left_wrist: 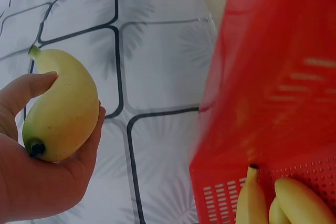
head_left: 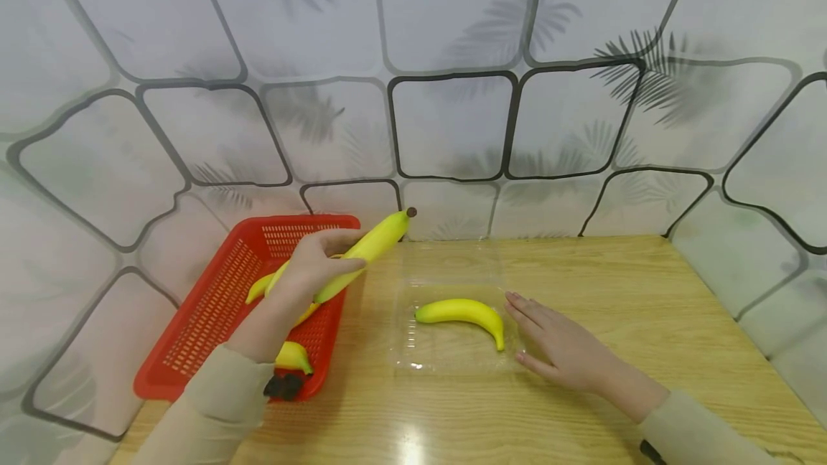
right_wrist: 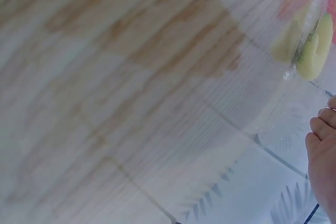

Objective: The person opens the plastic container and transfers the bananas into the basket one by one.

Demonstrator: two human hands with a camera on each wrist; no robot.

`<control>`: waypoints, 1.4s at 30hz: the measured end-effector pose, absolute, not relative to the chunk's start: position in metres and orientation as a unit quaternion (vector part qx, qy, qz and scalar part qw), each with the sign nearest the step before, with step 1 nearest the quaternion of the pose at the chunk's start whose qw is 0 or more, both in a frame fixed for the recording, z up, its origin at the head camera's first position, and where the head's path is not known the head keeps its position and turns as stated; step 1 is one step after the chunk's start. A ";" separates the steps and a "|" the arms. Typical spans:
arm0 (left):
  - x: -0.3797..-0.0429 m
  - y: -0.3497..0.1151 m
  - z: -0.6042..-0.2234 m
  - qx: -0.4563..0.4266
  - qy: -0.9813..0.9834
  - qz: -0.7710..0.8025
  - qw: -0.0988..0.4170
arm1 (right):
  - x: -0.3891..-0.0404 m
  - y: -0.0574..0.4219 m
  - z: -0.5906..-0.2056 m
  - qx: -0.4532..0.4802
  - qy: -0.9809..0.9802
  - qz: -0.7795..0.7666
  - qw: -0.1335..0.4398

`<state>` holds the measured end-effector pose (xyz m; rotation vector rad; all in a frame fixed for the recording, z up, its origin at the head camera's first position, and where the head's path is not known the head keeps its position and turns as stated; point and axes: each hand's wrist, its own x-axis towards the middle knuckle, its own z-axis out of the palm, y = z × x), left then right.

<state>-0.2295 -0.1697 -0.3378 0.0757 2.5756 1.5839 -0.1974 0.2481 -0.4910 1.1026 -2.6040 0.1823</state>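
My left hand (head_left: 316, 264) grips a yellow banana (head_left: 377, 239) with a greenish end, raised above the right side of a red basket (head_left: 194, 293). In the left wrist view, the thumb and fingers wrap around this held banana (left_wrist: 68, 103). Another banana (head_left: 465, 311) lies in a clear plastic box (head_left: 413, 361) in the middle of the table. My right hand (head_left: 562, 343) has its fingers extended at the right side of the box; whether they touch it I cannot tell. In the right wrist view, only part of the right hand (right_wrist: 323, 156) shows at the edge.
Several bananas lie in the red basket, among them one near its front (head_left: 293, 357); my left forearm hides part of it. Dark stem ends (head_left: 284, 386) show at the basket's front. The wooden table (head_left: 614, 285) meets a patterned backdrop (head_left: 452, 128) behind and at both sides.
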 end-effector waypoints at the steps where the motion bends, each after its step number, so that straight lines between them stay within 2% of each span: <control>1: -0.230 -0.172 -0.337 0.020 0.852 0.520 0.057 | -0.197 0.248 -0.491 0.384 -0.908 0.064 0.153; 10: -0.233 -0.192 -0.336 -0.020 0.851 0.522 0.052 | -0.197 0.248 -0.491 0.388 -0.906 0.069 0.156; 22: -0.242 -0.222 -0.338 -0.091 0.835 0.538 0.074 | -0.195 0.246 -0.490 0.394 -0.902 0.075 0.159; 35: -0.256 -0.242 -0.343 -0.088 0.843 0.528 0.050 | -0.197 0.247 -0.492 0.390 -0.903 0.070 0.164; 42: -0.264 -0.250 -0.355 -0.120 0.835 0.535 0.050 | -0.198 0.248 -0.492 0.392 -0.902 0.072 0.164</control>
